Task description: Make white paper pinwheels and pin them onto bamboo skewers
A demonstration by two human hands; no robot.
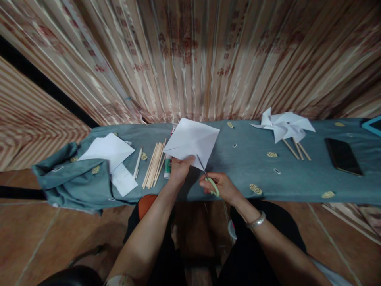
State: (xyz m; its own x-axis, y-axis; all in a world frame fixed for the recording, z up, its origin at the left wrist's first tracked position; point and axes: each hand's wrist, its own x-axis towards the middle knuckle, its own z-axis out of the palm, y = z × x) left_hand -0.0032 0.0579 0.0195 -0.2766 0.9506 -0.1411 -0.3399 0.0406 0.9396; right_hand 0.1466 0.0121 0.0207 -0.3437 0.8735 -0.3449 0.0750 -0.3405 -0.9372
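Observation:
My left hand (180, 171) pinches the near edge of a white square sheet of paper (195, 139), held above the table with a corner toward me. A slit runs inward from the paper's left corner. My right hand (218, 184) is closed round the pale green handles of a pair of scissors (212, 186). Their blades lie at the paper's near corner, just right of my left thumb. Partly behind the paper and my left hand lies a green and white tube (167, 169).
Left of the paper lie several wooden sticks (153, 167), a white pen (138, 162) and more white paper (111, 149). On the right are paper pinwheels (287, 124) on sticks and a black phone (343, 156). A pleated curtain (190, 59) hangs behind the cloth-covered table (238, 171).

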